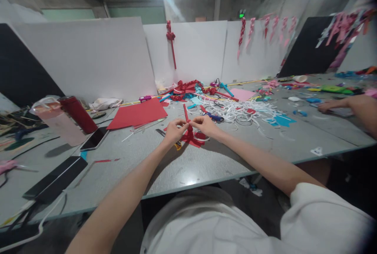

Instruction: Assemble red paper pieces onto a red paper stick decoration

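Between my two hands stands a red paper stick (185, 112), pinched near its middle at the height of the fingertips. My left hand (176, 129) has thumb and fingers closed on it from the left. From the other side my right hand (205, 125) pinches the same stick. Below the fingers a knobbly red part hangs down, and red paper pieces (193, 141) lie on the table under it. A cutter with a yellow end (178, 145) is partly hidden behind my left hand. Beyond my right hand lies a dark blue tool (215, 117), possibly a glue gun.
Red paper sheets (138, 112) lie left of my hands; white paper strips (250, 112) are heaped to the right. A phone (94, 139), a red bottle (78, 114) and a black power strip (55, 179) sit at left. Another person's hand (330, 106) rests at far right.
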Demonstrator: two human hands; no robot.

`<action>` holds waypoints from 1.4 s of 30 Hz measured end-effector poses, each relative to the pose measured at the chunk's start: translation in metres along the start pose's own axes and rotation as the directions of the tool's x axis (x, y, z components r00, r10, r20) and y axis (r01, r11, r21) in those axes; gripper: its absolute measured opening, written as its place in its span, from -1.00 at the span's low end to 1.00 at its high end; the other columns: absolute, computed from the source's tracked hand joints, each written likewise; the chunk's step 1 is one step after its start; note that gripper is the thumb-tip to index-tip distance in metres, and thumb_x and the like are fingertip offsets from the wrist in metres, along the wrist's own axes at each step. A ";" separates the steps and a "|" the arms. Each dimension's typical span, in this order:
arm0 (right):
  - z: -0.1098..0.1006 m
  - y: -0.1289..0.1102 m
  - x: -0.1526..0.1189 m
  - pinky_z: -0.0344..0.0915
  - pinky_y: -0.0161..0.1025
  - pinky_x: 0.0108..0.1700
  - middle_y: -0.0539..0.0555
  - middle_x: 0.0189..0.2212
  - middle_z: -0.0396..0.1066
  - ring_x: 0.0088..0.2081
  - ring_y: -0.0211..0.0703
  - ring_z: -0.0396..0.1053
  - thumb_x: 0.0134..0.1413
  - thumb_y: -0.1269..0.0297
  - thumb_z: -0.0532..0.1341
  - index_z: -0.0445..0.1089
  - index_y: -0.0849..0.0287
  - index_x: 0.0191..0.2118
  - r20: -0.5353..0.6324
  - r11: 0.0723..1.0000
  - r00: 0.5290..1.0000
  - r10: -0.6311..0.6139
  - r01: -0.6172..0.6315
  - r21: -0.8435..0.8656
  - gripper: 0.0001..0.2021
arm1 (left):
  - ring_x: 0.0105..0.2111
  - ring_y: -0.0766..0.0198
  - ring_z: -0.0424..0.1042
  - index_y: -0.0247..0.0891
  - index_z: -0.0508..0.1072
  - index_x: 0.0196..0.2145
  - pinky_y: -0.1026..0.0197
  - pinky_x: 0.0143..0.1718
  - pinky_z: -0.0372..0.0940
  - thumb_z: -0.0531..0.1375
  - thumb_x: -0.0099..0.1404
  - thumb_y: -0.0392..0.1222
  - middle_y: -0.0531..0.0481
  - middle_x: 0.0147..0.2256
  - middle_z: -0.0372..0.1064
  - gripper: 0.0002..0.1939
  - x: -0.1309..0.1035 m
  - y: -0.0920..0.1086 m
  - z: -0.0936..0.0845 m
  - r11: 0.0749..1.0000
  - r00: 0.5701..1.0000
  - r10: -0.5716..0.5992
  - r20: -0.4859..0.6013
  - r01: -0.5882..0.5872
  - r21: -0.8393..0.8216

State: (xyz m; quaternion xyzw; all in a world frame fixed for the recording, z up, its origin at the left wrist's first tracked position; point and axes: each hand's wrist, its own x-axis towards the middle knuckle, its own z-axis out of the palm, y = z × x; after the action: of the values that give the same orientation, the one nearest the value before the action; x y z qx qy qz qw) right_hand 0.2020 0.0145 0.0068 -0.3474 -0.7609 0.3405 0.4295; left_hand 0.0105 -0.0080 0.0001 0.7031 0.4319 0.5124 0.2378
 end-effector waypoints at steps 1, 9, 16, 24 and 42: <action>0.000 -0.002 -0.001 0.17 -0.28 -0.34 0.03 -0.48 0.44 -0.44 -0.24 0.26 0.09 -0.12 0.27 0.54 0.28 -0.35 0.006 1.000 1.000 -0.007 0.007 -0.011 -0.54 | -0.28 0.20 0.48 -0.27 0.57 -0.36 0.18 -0.19 0.34 0.28 0.24 -0.01 -0.08 -0.30 0.55 -0.75 0.000 0.000 0.000 1.000 1.000 -0.001 0.005 0.001 0.001; -0.001 -0.005 -0.002 0.00 -0.29 -0.41 -0.07 -0.61 0.13 -0.50 -0.29 0.09 0.23 0.00 0.13 0.31 0.21 -0.56 0.010 0.986 0.997 -0.079 0.079 -0.148 -0.55 | -0.30 0.23 0.47 -0.28 0.58 -0.37 0.24 -0.30 0.34 0.29 0.23 -0.10 -0.11 -0.27 0.52 -0.82 0.003 -0.008 -0.001 0.998 1.000 0.014 -0.012 -0.013 0.067; 0.003 -0.003 -0.002 0.04 -0.27 -0.38 -0.01 -0.61 0.27 -0.45 -0.20 0.20 0.25 0.08 0.13 0.41 0.22 -0.51 -0.043 0.955 0.993 -0.105 0.089 -0.284 -0.61 | -0.32 0.25 0.47 -0.29 0.57 -0.38 0.27 -0.33 0.34 0.28 0.24 -0.15 -0.11 -0.28 0.51 -0.85 0.004 -0.012 0.001 0.996 0.999 0.038 -0.004 -0.037 0.084; 0.003 -0.005 -0.004 0.05 -0.25 -0.34 0.02 -0.52 0.36 -0.44 -0.22 0.24 0.31 0.19 0.10 0.38 0.22 -0.52 -0.056 0.899 0.976 -0.209 0.169 -0.403 -0.61 | -0.33 0.25 0.48 -0.29 0.57 -0.38 0.26 -0.31 0.35 0.27 0.25 -0.18 -0.10 -0.31 0.51 -0.87 0.005 -0.013 0.001 0.993 0.998 0.062 -0.011 -0.060 0.101; -0.008 0.005 0.004 0.17 -0.28 -0.34 0.03 -0.46 0.51 -0.44 -0.22 0.32 0.21 0.05 0.22 0.59 0.25 -0.31 -0.078 0.981 0.995 -0.063 0.048 -0.187 -0.65 | -0.28 0.22 0.50 -0.27 0.60 -0.36 0.22 -0.27 0.36 0.28 0.27 -0.15 -0.11 -0.26 0.54 -0.85 0.004 -0.011 -0.003 0.993 0.998 0.047 -0.029 -0.043 0.111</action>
State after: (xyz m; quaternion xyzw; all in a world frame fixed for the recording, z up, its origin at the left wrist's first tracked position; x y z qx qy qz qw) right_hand 0.2087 0.0220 0.0070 -0.3783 -0.7798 0.2415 0.4364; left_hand 0.0042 0.0010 -0.0050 0.7165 0.4472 0.5041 0.1802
